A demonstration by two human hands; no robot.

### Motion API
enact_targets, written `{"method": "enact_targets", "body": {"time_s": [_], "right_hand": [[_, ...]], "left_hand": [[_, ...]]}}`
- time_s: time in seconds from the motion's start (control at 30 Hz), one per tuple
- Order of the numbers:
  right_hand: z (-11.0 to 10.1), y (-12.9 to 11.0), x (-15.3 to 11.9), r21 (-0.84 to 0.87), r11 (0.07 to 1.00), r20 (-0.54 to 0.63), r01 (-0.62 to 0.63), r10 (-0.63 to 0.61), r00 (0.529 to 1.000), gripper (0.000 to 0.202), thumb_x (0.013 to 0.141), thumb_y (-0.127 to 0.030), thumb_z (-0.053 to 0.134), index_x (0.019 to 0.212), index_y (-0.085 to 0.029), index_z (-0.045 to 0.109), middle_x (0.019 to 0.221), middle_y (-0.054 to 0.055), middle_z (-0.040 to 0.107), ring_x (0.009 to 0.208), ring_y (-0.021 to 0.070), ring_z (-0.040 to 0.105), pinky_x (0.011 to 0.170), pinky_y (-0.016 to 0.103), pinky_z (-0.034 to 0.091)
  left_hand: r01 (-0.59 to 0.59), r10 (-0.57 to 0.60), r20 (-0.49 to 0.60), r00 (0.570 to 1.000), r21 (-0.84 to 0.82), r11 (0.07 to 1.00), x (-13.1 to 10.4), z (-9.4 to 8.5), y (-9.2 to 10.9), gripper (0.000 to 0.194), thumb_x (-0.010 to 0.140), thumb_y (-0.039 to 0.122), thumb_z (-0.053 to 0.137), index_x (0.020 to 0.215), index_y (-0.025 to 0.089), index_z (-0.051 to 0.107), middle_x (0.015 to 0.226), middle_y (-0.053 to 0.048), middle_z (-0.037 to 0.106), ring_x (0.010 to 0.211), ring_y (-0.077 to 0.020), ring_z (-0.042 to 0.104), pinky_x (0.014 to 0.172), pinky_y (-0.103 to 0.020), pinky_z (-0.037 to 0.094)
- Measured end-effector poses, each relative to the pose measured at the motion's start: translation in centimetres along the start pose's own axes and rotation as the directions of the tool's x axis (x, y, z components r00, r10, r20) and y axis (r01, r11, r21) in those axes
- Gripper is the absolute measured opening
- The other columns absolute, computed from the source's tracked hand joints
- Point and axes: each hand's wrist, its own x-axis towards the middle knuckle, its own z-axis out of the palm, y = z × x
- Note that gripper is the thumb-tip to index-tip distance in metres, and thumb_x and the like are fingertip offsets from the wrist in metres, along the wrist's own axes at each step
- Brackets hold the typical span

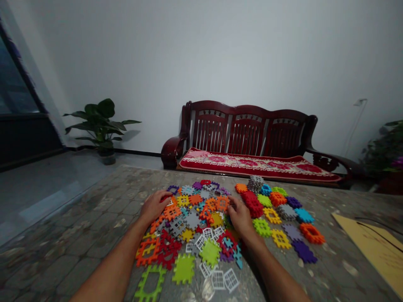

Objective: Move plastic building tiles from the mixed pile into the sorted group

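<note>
Left hand [155, 206] and right hand [240, 214] stretched forward, curled, flanking piled plastic pieces [192, 219].
Whether either grips one, I cannot tell — the pile lies on a patterned tabletop [94, 226]; beyond, a wooden settee [247, 131] — then a pale wall [252, 50].

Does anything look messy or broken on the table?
Nothing looks clearly broken. The pile of notched pieces between the left hand and right hand looks messy, though: colours lie mixed and overlapping, while the pieces farther right sit in neater rows.

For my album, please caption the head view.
Left hand and right hand flank a tile heap, a bench behind.
</note>
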Motion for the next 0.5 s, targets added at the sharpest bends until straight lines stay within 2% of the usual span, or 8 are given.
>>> {"method": "enact_targets", "body": {"time_s": [0.1, 0.23, 0.37, 0.5], "right_hand": [[-0.1, -0.8, -0.4, -0.032, 0.999, 0.013, 0.026, -0.026, 1.0, 0.044, 0.08, -0.02, 0.045, 0.119, -0.017, 0.065, 0.111, 0.008, 0.072, 0.1, 0.0223, 0.068, 0.091, 0.037, 0.054], [-0.1, -1.5, -1.0, -0.066, 0.993, 0.036, 0.094, -0.092, 0.995, 0.047, 0.079, -0.017, 0.044, 0.122, -0.016, 0.063, 0.117, 0.01, 0.069, 0.101, 0.022, 0.068, 0.094, 0.038, 0.052], [0.4, -1.1, -1.5, -0.12, 0.963, 0.023, 0.241, -0.24, 0.971, 0.049, 0.08, -0.017, 0.045, 0.127, -0.017, 0.06, 0.124, 0.011, 0.065, 0.116, 0.0235, 0.06, 0.103, 0.043, 0.047], [1.0, -0.3, -1.7, -0.163, 0.939, 0.055, 0.302, -0.297, 0.953, 0.056, 0.081, -0.02, 0.044, 0.136, -0.019, 0.051, 0.134, 0.01, 0.058, 0.126, 0.0232, 0.053, 0.107, 0.044, 0.044]], "left_hand": [[0.019, -0.019, 0.005, 1.0, -0.037, 0.999, 0.0, -0.1, 0.1, 0.039, 0.082, 0.039, 0.048, 0.105, 0.022, 0.074, 0.124, -0.008, 0.068, 0.117, -0.0262, 0.06, 0.104, -0.04, 0.043], [0.071, -0.074, -0.014, 0.997, -0.137, 0.988, 0.0, -0.4, 0.3, 0.038, 0.084, 0.039, 0.046, 0.105, 0.021, 0.072, 0.118, -0.006, 0.07, 0.111, -0.0236, 0.063, 0.099, -0.037, 0.046], [0.127, -0.142, -0.039, 0.989, -0.264, 0.956, -0.1, -0.4, 0.3, 0.041, 0.084, 0.041, 0.046, 0.107, 0.019, 0.071, 0.111, -0.006, 0.073, 0.105, -0.0228, 0.065, 0.093, -0.035, 0.05], [0.137, -0.175, -0.066, 0.982, -0.378, 0.915, -0.1, -0.4, 0.0, 0.044, 0.085, 0.045, 0.045, 0.108, 0.017, 0.07, 0.111, -0.007, 0.074, 0.103, -0.023, 0.066, 0.095, -0.035, 0.049]]}}
